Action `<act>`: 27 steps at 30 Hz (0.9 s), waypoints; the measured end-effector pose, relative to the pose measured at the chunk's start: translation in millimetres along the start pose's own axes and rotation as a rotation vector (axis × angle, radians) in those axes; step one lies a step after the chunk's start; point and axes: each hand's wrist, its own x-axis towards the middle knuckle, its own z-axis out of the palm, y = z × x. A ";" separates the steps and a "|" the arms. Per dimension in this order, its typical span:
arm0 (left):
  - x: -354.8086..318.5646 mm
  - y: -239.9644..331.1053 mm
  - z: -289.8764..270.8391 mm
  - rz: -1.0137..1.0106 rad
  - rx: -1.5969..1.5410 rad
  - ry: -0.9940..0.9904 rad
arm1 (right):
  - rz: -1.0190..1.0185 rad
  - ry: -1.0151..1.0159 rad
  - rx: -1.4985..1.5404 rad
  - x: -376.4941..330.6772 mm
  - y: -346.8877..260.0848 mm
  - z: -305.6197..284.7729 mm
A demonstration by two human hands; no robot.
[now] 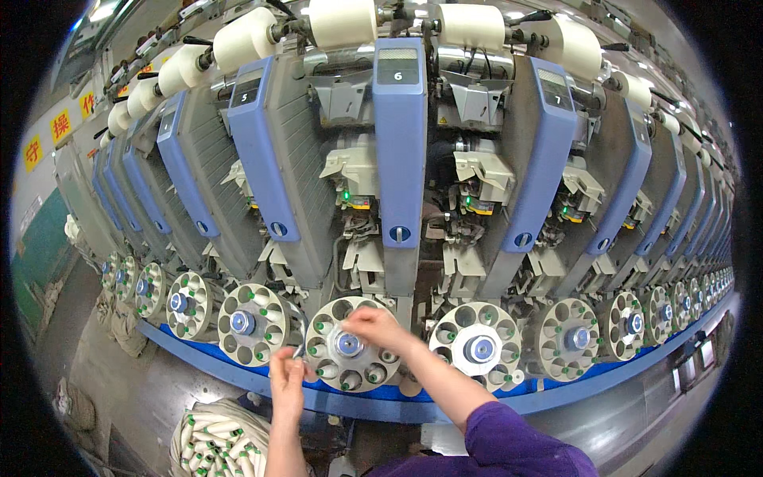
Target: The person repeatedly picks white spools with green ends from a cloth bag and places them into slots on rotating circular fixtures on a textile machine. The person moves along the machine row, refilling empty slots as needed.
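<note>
In front of me is a round white magazine [387, 372] with a blue hub [348, 344]; several green-tipped yarn bobbins [350, 381] sit in its pockets. My right hand [377, 328] reaches over its upper part, fingers pinched together just above the hub. Whatever lies between those fingertips is too small to make out. At the magazine's left rim, my left hand [288, 380] is closed, thumb and forefinger up, around a slim grey metal piece [300, 350]. Its exact kind does not show.
Similar magazines [248, 350] line both sides along a blue rail [350, 404]. Blue and grey winding units [399, 151] rise behind, with large cream yarn cones [342, 22] on top. Below left stands a sack [184, 413] full of green-tipped bobbins [214, 445].
</note>
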 end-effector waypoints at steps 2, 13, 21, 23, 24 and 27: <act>-5.7 7.6 -5.8 0.101 0.227 0.088 | -0.145 0.027 -0.621 13.3 32.7 13.5; -81.5 -57.4 4.4 -0.289 0.330 -0.140 | -0.148 0.127 -1.051 17.9 66.8 23.9; -156.4 -88.5 -97.4 0.109 1.319 0.414 | -0.278 0.308 -0.891 2.1 103.4 30.8; -191.7 -113.1 -151.7 -0.069 1.619 0.436 | -0.328 0.276 -0.942 -0.5 105.1 34.1; -214.9 -131.4 -172.1 -0.283 1.625 0.487 | -0.338 0.312 -0.976 -2.0 105.3 35.9; -266.7 -183.9 -223.7 -0.433 1.512 0.080 | -0.387 0.396 -0.989 -5.0 102.2 38.5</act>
